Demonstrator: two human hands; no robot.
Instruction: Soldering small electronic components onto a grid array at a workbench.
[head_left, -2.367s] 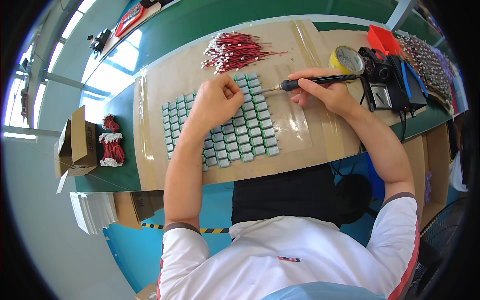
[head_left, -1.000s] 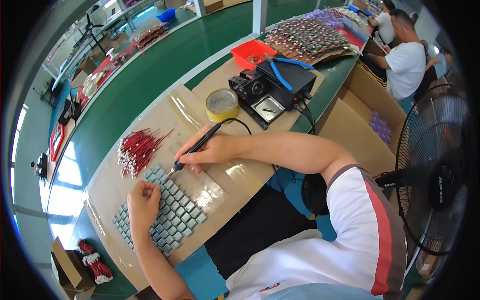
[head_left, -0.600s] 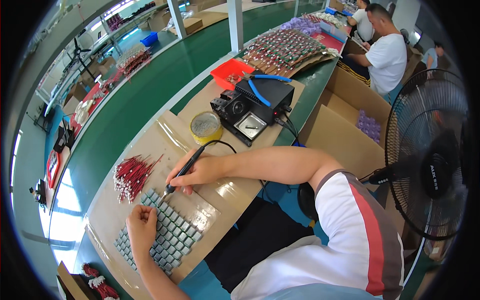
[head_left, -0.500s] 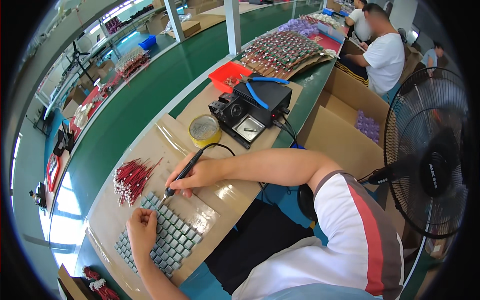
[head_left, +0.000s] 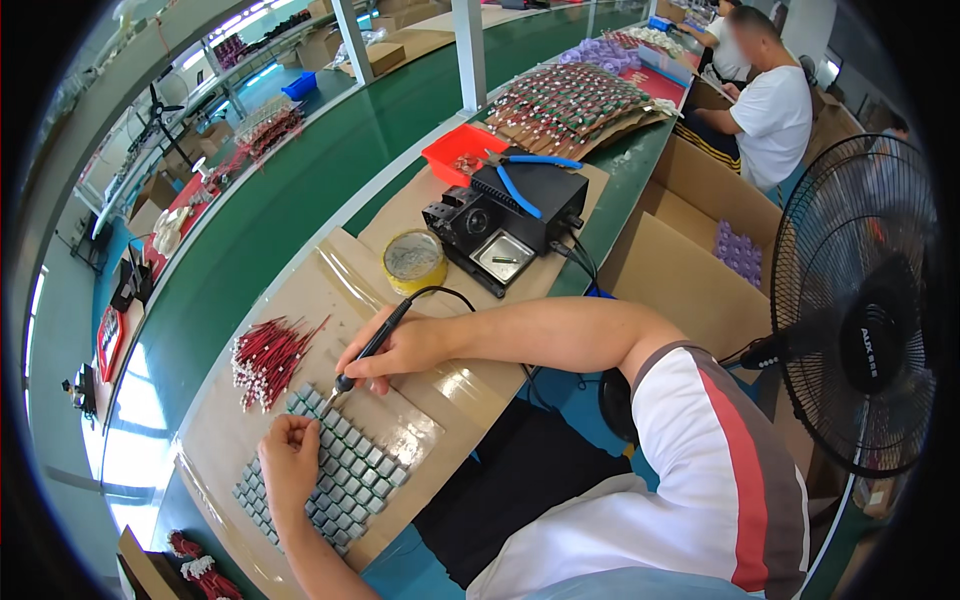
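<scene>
My right hand (head_left: 398, 345) is wrapped round a black soldering iron (head_left: 378, 338), held like a pen. Its metal tip points down at the upper part of a grid of small grey-green square blocks (head_left: 358, 468) lying on the board. My left hand (head_left: 291, 455) rests over the left side of that grid, thumb and fingers pinched close to the iron's tip; whatever is between them is too small to make out. Just beyond the left hand lies a bundle of red wires with white ends (head_left: 268, 362).
A black soldering station (head_left: 510, 215) carries blue-handled pliers (head_left: 520, 185). Beside it are a yellow-sided round tin (head_left: 414, 258) and a red tray (head_left: 455, 155). A green belt (head_left: 270, 225) runs behind. On the right stand a cardboard box (head_left: 680, 265) and a fan (head_left: 860, 310); two people sit beyond.
The view has shifted slightly. Both hands stay in nearly the same places over the blocks, with the iron's tip still beside the left fingers.
</scene>
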